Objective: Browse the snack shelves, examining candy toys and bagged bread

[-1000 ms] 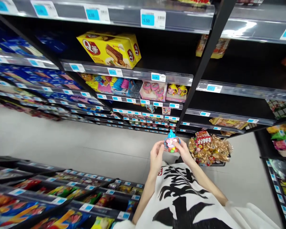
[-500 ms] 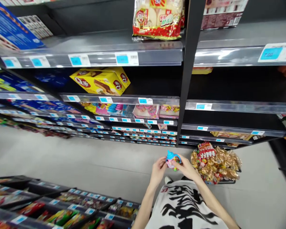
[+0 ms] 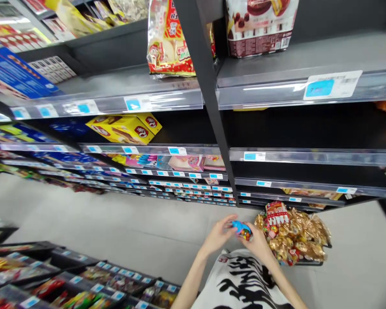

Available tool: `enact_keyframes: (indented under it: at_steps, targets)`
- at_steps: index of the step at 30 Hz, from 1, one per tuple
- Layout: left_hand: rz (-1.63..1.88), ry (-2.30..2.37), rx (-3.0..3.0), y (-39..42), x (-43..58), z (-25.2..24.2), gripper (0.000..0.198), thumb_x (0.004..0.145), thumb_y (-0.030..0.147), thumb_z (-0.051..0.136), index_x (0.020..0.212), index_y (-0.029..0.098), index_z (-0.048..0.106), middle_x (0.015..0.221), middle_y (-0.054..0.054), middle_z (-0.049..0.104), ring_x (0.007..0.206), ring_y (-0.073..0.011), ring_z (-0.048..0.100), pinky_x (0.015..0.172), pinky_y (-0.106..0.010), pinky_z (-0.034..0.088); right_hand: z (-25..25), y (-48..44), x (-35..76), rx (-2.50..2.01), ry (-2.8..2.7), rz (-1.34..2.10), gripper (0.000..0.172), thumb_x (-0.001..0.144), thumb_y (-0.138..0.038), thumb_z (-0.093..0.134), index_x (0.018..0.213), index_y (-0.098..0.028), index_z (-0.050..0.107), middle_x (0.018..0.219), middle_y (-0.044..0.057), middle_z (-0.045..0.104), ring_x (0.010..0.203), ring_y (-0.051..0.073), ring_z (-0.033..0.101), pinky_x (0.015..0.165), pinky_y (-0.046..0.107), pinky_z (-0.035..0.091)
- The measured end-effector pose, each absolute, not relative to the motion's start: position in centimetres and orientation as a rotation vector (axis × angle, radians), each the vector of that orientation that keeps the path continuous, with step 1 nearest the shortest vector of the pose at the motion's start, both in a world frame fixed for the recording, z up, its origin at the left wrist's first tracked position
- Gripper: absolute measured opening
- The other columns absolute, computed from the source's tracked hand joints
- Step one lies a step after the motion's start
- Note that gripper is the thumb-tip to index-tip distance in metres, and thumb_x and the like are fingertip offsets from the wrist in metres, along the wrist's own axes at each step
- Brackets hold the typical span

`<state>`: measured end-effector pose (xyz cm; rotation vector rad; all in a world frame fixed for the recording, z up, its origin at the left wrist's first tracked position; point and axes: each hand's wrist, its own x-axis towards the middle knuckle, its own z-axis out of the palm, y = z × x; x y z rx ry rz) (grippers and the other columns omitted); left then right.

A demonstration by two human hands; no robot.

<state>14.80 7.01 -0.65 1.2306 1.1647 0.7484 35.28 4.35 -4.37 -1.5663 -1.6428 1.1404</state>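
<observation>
Gripping 1 candy toy [image 3: 242, 228] — left hand [image 3: 217, 235], right hand [image 3: 259, 243], 2 hands closed on it.

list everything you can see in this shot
candy toy: one, blue top over coloured sweets, between both hands
gold sweets bag: one, gold and red, at floor level by the shelving
yellow box: one, yellow and red, shelf below the snack bag
snack bag: one, red and yellow, upper shelf left of the post
chocolate snack bag: one, white and brown, upper shelf right of the post
blue boxes: several, blue, far left
price tags: many, blue and white, shelf edges
post: one, black, between bays
low display: one, dark, bottom left
left hand: one, bare, on the toy
right hand: one, bare, on the toy
</observation>
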Motion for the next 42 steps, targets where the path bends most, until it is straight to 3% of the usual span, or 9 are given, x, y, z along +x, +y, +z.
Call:
enact_keyframes:
  at_steps: [7,14,18,22,29,35,42]
  targets:
    - [0.654,1.250,1.529,6.7,17.4,-1.5,0.043,0.083,0.032,0.083,0.124,0.025,0.073,0.128,-0.009,0.074,0.119,-0.0270,0.068,0.107,-0.041,0.052,-4.3,5.7,38.0,-1.487,-1.755,1.257,0.036,0.075,-0.028,0.072,0.111,-0.021,0.075,0.098,0.007,0.079,0.090,0.028,0.073,0.081,0.034,0.054]
    - [0.571,1.157,1.594,6.8,19.2,-2.0,0.054,0.076,0.038,0.089,0.124,0.023,0.072,0.126,-0.011,0.074,0.110,-0.0266,0.071,0.097,-0.036,0.055,-4.8,5.5,40.3,-1.395,-1.802,1.276,0.033,0.079,-0.028,0.070,0.110,-0.021,0.074,0.103,0.007,0.079,0.094,0.028,0.072,0.086,0.035,0.053]
    - [0.514,1.150,1.759,7.3,20.4,-1.9,0.052,0.070,0.035,0.093,0.117,0.024,0.074,0.114,-0.009,0.077,0.103,-0.0276,0.072,0.093,-0.036,0.053,-5.8,4.8,41.2,-1.413,-1.761,1.270,0.029,0.078,-0.027,0.072,0.106,-0.020,0.074,0.098,0.007,0.080,0.088,0.028,0.073,0.082,0.036,0.055]
    - [0.466,1.165,1.876,7.6,21.1,-2.3,0.045,0.072,0.037,0.091,0.111,0.024,0.073,0.106,-0.006,0.075,0.099,-0.0261,0.070,0.091,-0.034,0.051,-6.1,4.0,41.7,-1.366,-1.713,1.270,0.031,0.084,-0.036,0.072,0.112,-0.022,0.073,0.105,0.008,0.080,0.092,0.029,0.074,0.086,0.038,0.058]
    - [0.547,1.133,2.024,8.4,20.5,-3.0,0.054,0.073,0.034,0.087,0.124,0.025,0.072,0.117,-0.009,0.070,0.107,-0.0273,0.068,0.097,-0.037,0.053,-7.3,3.6,43.5,-1.371,-1.543,1.302,0.045,0.087,-0.050,0.069,0.122,-0.021,0.070,0.119,0.012,0.077,0.105,0.031,0.075,0.093,0.045,0.061]
    - [0.690,1.422,2.193,13.1,15.4,-1.1,0.025,0.080,0.023,0.076,0.105,0.021,0.077,0.107,-0.009,0.068,0.099,-0.0235,0.069,0.092,-0.034,0.057,-8.4,2.1,46.5,-1.438,-1.379,1.257,0.045,0.086,-0.054,0.068,0.117,-0.023,0.071,0.117,0.015,0.079,0.102,0.034,0.077,0.090,0.047,0.064]
    - [0.901,1.830,2.172,22.6,9.1,3.8,0.035,0.087,0.017,0.066,0.122,0.014,0.067,0.124,-0.015,0.060,0.118,-0.0293,0.061,0.109,-0.042,0.048,-10.9,-1.7,49.5,-1.530,-1.270,1.262,0.048,0.080,-0.059,0.068,0.111,-0.023,0.073,0.112,0.016,0.081,0.103,0.036,0.078,0.091,0.050,0.064]
